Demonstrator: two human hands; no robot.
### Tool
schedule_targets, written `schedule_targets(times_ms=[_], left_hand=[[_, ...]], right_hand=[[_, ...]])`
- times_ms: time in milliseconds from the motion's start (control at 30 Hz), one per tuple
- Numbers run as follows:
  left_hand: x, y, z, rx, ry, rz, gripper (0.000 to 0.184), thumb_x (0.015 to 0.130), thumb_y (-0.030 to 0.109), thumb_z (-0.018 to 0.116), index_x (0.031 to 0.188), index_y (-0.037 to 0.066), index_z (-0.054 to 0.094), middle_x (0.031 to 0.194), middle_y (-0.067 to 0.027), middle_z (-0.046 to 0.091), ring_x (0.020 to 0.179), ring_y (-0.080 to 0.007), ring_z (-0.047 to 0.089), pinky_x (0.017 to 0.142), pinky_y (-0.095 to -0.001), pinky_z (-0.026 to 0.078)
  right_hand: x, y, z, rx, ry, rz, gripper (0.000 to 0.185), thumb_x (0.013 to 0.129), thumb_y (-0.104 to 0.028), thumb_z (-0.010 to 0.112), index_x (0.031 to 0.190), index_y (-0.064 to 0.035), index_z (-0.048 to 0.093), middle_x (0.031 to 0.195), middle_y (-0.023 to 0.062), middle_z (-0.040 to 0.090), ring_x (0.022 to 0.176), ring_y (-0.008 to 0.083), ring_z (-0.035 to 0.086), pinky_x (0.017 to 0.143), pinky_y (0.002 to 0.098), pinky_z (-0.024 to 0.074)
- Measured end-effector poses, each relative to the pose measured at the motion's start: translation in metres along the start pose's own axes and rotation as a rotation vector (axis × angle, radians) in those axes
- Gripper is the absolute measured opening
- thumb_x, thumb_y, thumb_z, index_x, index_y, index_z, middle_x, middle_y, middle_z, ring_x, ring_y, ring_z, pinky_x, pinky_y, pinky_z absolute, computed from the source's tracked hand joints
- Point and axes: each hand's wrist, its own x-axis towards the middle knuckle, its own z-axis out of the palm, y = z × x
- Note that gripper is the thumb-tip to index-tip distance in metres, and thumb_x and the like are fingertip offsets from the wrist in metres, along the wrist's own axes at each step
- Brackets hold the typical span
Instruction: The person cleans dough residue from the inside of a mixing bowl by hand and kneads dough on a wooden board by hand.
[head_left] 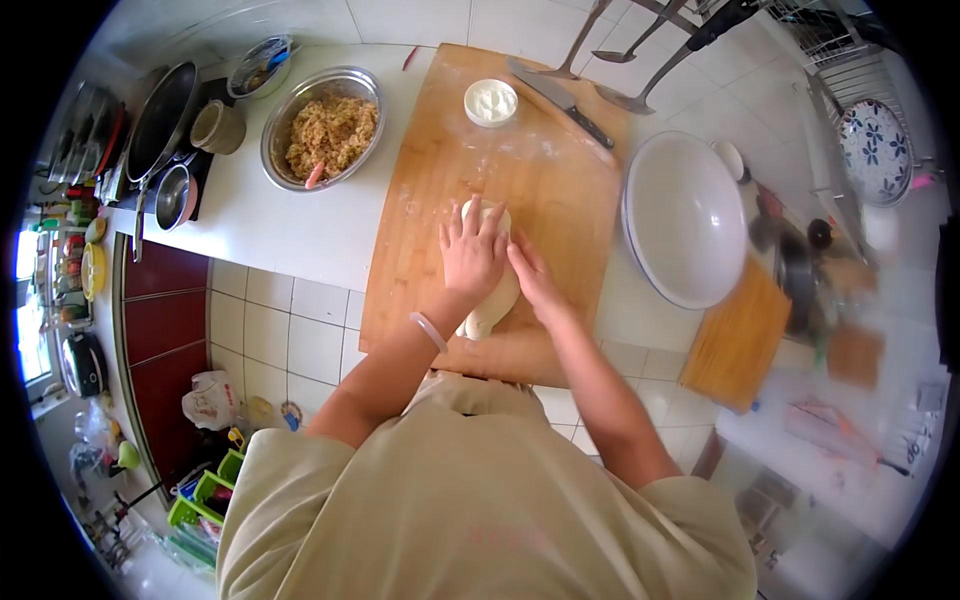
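Observation:
A long, pale piece of dough [487, 312] lies lengthwise on the floured wooden board [420, 270]. Flat on top of it rests my left hand [473, 248], fingers stretched out and slightly spread, covering its upper middle part. My right hand [533, 270] is against the dough's right side, its fingers straight and nothing held in them. A small white bowl of flour [491, 102] stands at the board's far end. Beside it lie a knife with a black handle [566, 104] and what looks like a thin wooden rolling pin [588, 138].
A metal bowl of minced filling [330, 135] stands on the counter to the left, with a stove and pans [163, 125] beyond. At right are a large white basin [685, 220] and a smaller wooden board [738, 335]. Ladles [640, 95] hang at the back.

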Motion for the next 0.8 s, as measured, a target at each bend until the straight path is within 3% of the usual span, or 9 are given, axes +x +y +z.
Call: schedule_targets(times_ms=[100, 167, 367, 467, 567, 633, 667, 767, 800], left_hand=[[-0.008, 0.009, 0.002, 0.056, 0.026, -0.002, 0.048, 0.098, 0.036, 0.048, 0.145, 0.024, 0.046, 0.156, -0.0148, 0.031, 0.143, -0.0415, 0.026, 0.114, -0.0568, 0.025], [-0.011, -0.002, 0.011, 0.093, 0.101, 0.088, 0.049, 0.098, 0.038, 0.046, 0.145, 0.025, 0.046, 0.155, -0.0122, 0.033, 0.143, -0.0405, 0.027, 0.114, -0.0552, 0.025], [0.042, -0.028, 0.027, 0.133, 0.108, 0.088, 0.050, 0.089, 0.040, 0.055, 0.137, 0.028, 0.055, 0.151, -0.0087, 0.040, 0.137, -0.0360, 0.036, 0.108, -0.0503, 0.033], [0.075, -0.024, 0.026, 0.082, 0.153, 0.082, 0.043, 0.087, 0.039, 0.058, 0.129, 0.028, 0.060, 0.142, -0.0058, 0.048, 0.131, -0.0328, 0.041, 0.103, -0.0487, 0.038], [0.103, -0.024, 0.026, 0.052, 0.095, -0.009, 0.038, 0.085, 0.036, 0.063, 0.121, 0.025, 0.064, 0.129, -0.0062, 0.056, 0.120, -0.0322, 0.050, 0.098, -0.0435, 0.044], [0.120, -0.034, 0.035, 0.159, -0.055, -0.120, 0.033, 0.084, 0.037, 0.065, 0.116, 0.027, 0.065, 0.121, -0.0046, 0.059, 0.113, -0.0309, 0.054, 0.092, -0.0425, 0.048], [0.122, -0.032, 0.032, 0.157, -0.047, -0.109, 0.033, 0.084, 0.037, 0.065, 0.116, 0.027, 0.065, 0.121, -0.0046, 0.059, 0.113, -0.0309, 0.054, 0.092, -0.0425, 0.048], [0.120, -0.030, 0.023, 0.010, -0.029, -0.089, 0.035, 0.086, 0.045, 0.062, 0.113, 0.023, 0.065, 0.116, -0.0048, 0.062, 0.110, -0.0317, 0.057, 0.087, -0.0421, 0.051], [0.130, -0.042, 0.016, 0.012, -0.023, -0.088, 0.035, 0.086, 0.045, 0.062, 0.113, 0.023, 0.065, 0.116, -0.0048, 0.062, 0.110, -0.0317, 0.057, 0.087, -0.0421, 0.051]], right_hand=[[-0.013, -0.042, 0.023, -0.036, 0.142, -0.072, 0.059, 0.099, -0.032, 0.053, 0.146, -0.0006, 0.040, 0.137, 0.0228, 0.055, 0.127, 0.0313, 0.053, 0.106, 0.0375, 0.0399], [0.005, -0.013, 0.048, -0.450, 0.396, -0.506, 0.056, 0.098, -0.028, 0.048, 0.143, 0.0037, 0.041, 0.142, 0.0257, 0.048, 0.131, 0.0398, 0.047, 0.110, 0.0445, 0.0357], [0.060, -0.012, 0.045, -0.537, 0.403, -0.536, 0.056, 0.095, -0.030, 0.049, 0.141, 0.0026, 0.045, 0.143, 0.0238, 0.048, 0.132, 0.0391, 0.047, 0.110, 0.0472, 0.0345], [0.095, -0.013, 0.040, -0.418, 0.431, -0.510, 0.053, 0.093, -0.030, 0.049, 0.135, 0.0013, 0.051, 0.133, 0.0228, 0.056, 0.121, 0.0397, 0.054, 0.103, 0.0471, 0.0411], [0.119, -0.024, 0.036, -0.381, 0.447, -0.405, 0.042, 0.092, -0.029, 0.050, 0.124, -0.0031, 0.060, 0.114, 0.0192, 0.064, 0.106, 0.0376, 0.059, 0.091, 0.0458, 0.0465], [0.131, -0.039, 0.035, -0.392, 0.436, -0.207, 0.033, 0.091, -0.031, 0.054, 0.107, -0.0048, 0.067, 0.095, 0.0175, 0.067, 0.090, 0.0376, 0.061, 0.081, 0.0456, 0.0485], [0.138, -0.042, 0.034, -0.392, 0.446, -0.215, 0.033, 0.091, -0.031, 0.054, 0.107, -0.0048, 0.067, 0.095, 0.0175, 0.067, 0.090, 0.0376, 0.061, 0.081, 0.0456, 0.0485], [0.126, -0.033, 0.032, -0.459, 0.503, -0.171, 0.028, 0.093, -0.029, 0.057, 0.093, -0.0035, 0.068, 0.082, 0.0127, 0.067, 0.079, 0.0289, 0.063, 0.076, 0.0402, 0.0489], [0.115, -0.035, 0.025, -0.137, 0.390, -0.210, 0.029, 0.095, -0.029, 0.057, 0.090, -0.0025, 0.067, 0.079, 0.0101, 0.066, 0.077, 0.0237, 0.062, 0.073, 0.0373, 0.0483]])
